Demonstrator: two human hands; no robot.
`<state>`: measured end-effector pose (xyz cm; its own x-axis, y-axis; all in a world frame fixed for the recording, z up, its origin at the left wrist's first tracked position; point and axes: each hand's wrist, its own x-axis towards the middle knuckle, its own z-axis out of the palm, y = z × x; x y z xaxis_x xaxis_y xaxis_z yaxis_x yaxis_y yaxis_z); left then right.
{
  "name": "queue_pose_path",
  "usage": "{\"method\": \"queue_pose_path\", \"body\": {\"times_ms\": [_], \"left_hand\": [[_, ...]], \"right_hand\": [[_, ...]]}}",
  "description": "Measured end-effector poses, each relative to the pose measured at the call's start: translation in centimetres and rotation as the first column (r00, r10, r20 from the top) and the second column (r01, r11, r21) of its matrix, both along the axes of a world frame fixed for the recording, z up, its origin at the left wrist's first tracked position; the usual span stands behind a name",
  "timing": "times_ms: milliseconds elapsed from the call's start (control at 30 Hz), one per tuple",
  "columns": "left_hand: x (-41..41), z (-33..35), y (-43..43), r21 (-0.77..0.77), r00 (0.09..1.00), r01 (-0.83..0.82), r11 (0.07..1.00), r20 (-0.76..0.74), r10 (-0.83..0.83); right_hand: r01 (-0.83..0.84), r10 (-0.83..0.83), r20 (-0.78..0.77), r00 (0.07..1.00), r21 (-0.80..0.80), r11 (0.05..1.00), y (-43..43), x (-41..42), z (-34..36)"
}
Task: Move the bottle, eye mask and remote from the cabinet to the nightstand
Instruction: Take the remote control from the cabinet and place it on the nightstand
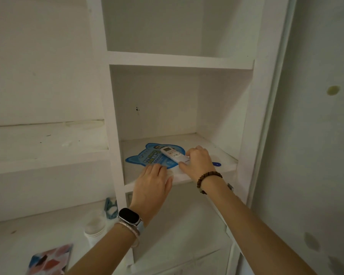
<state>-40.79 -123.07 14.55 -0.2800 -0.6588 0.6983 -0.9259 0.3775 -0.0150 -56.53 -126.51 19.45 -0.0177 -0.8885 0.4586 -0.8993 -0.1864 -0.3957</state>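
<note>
A white remote (173,154) lies on a blue cat-shaped card fan (147,157) on the middle shelf of the white cabinet (222,167). My right hand (198,163) pinches the remote's near end between thumb and fingers. With its fingers fairly straight, my left hand (154,182) rests on the shelf's front edge and touches the fan's rim. Below on the left, a white bottle-like container (94,229) and a teal fabric piece that looks like the eye mask (110,209) sit on the white nightstand top (38,231).
The fan's blue handle (216,164) sticks out right of my right hand. A colourful patterned book (50,259) lies at the nightstand's near edge. Another shelf (179,61) is above, a white ledge (44,155) to the left and a stained wall (316,135) to the right.
</note>
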Motion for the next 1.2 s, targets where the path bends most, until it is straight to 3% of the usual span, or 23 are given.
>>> {"method": "queue_pose_path", "body": {"times_ms": [433, 833, 1200], "left_hand": [[0.0, 0.1, 0.0, 0.019, 1.000, -0.005, 1.000, -0.013, 0.005], [1.5, 0.5, 2.1, 0.025, 0.936, 0.139, 0.990, -0.328, -0.123], [2.5, -2.0, 8.2, 0.040, 0.876, 0.159, 0.986, -0.467, -0.122]], "right_hand": [[0.042, -0.032, -0.109, 0.994, 0.095, 0.995, -1.6, 0.4, 0.6], [-0.089, 0.099, 0.065, 0.993, -0.139, 0.986, 5.1, -1.2, -1.3], [-0.204, 0.252, 0.163, 0.954, -0.264, 0.943, 12.2, -0.7, -6.9]]}}
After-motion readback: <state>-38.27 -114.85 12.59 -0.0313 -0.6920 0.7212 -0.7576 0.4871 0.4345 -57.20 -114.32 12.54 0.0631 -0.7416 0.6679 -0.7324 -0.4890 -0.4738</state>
